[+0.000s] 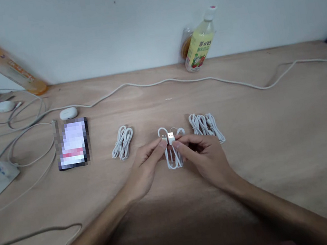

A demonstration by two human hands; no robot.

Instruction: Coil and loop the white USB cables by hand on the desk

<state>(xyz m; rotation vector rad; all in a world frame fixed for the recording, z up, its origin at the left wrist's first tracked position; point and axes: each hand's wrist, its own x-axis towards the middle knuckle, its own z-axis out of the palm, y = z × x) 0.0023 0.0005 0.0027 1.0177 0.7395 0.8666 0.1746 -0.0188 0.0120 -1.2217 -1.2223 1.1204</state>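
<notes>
Cable bundles (pixel 202 123) crowd the right hand (pixel 208 155); tabletop (pixel 288 127) beyond offers passage.

Soft, moderate light falls fairly evenly over the wall (pixel 75 37) and table (pixel 275 121); its source is out of view. The table darkens between the forearms (pixel 115 213) and toward its near edge. The plug (pixel 171 137) gleams almost burnt-out white. Wide-angle distortion leans and stretches the orange bottle (pixel 7 66), whose top looks smeared. Coarse pixel blocks cover the phone (pixel 73 143).

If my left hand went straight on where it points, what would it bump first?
Probably the USB plug pinched by your right hand, just beside your left hand, though depth there is hard to judge.
</notes>
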